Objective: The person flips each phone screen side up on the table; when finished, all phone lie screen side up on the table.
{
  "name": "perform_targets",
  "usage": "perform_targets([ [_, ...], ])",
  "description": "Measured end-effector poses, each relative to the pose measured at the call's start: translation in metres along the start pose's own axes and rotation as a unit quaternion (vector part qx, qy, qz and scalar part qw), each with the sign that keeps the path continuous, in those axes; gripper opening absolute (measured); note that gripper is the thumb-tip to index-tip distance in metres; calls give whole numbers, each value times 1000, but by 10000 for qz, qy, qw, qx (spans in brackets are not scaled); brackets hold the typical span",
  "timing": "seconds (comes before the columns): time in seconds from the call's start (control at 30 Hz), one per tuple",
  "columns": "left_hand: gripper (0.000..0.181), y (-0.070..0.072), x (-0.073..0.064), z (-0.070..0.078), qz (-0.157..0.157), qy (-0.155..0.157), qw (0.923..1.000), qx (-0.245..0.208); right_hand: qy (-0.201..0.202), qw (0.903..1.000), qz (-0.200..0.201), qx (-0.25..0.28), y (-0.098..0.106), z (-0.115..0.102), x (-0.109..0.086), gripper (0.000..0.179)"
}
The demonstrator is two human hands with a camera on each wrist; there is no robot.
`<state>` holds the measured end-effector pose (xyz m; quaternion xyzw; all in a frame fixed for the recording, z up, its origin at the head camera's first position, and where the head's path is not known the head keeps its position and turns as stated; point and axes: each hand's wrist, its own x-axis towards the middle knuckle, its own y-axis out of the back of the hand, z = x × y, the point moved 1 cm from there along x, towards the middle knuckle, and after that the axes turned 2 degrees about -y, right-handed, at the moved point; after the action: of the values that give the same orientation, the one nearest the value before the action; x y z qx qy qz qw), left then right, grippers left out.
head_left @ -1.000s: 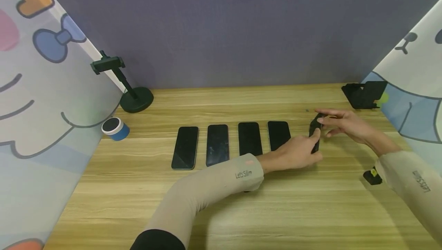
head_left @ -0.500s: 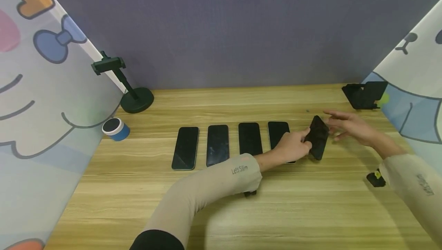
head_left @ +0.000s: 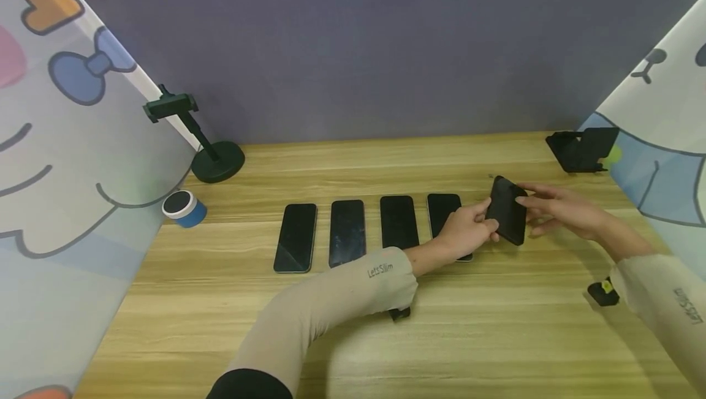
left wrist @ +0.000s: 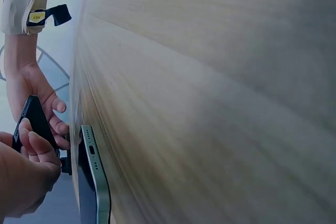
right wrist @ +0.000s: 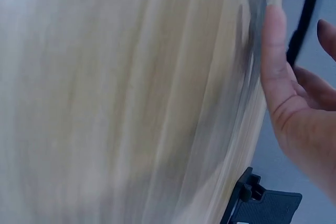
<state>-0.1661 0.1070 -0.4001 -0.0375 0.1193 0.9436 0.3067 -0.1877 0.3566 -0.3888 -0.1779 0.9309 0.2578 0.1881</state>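
My left hand pinches a black phone by its left edge, thumb in front and fingers behind. The phone is tilted up, its dark face toward the head camera. At its right edge is my right hand, fingers loosely extended; its thumb overlaps the phone's face in the head view. In the right wrist view, a gap shows between that thumb and the phone's dark edge. Below my left hand, another phone lies on the table, partly hidden by the hand in the head view.
More phones lie in a row to the left. A dark object pokes out under my left sleeve. A green stand and a blue-white jar stand left; a black folding stand stands back right.
The phone has turned from nearly edge-on to face the head camera and risen slightly. My left hand's grip has shifted to its left edge; the right hand drew back, then came close again.
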Motion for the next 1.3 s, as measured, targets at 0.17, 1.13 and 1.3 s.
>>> perform_targets([
  [0.17, 62, -2, -2, 4, -119, -121, 9999, 25, 337, 9983, 291, 380, 0, 1, -3, 74],
  [1.13, 85, 10, 1, -3, -831, -724, 9879, 1093, 700, 9964, 402, 244, 6, -11, -8, 74],
  [1.3, 87, 11, 2, -3, -833, -679, 9896, 959, 703, 9958, 523, 252, 6, -15, -7, 71],
])
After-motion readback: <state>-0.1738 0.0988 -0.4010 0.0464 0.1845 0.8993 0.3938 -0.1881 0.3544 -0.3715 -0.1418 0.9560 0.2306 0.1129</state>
